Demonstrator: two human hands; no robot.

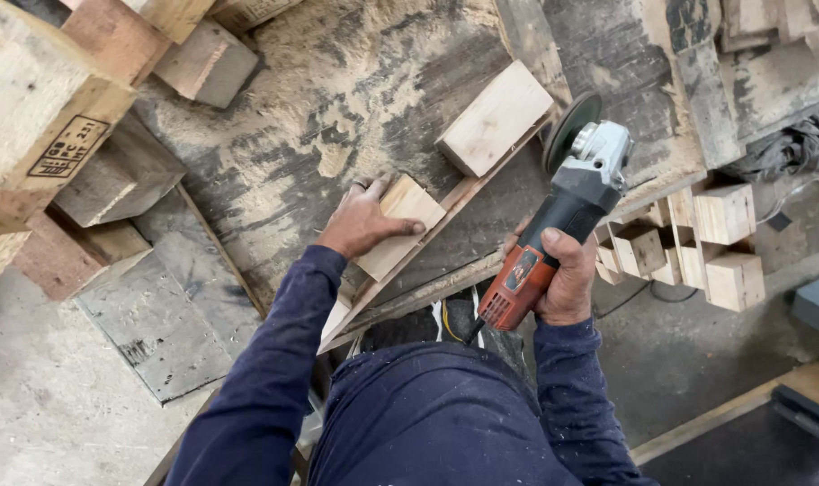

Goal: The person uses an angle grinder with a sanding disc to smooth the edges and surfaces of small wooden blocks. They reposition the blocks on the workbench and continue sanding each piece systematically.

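- Sawdust-strewn dark worktop [337,99], worn and grey, with concrete floor [49,405] below on the near side.
- Left hand [362,220] lies palm down, fingers spread, pressing a small pale wood block [398,225] that sits on a narrow wooden strip [468,189].
- Second, larger wood block [495,117] rests farther along the same strip, apart from the first.
- Right hand [567,274] is wrapped tight around the red-and-black body of an angle grinder [562,211]; its disc [571,130] is beside the larger block, possibly just clear of it.
- Stacked pale offcut blocks [697,238] sit to the right; big timber chunks [40,108] upper left.
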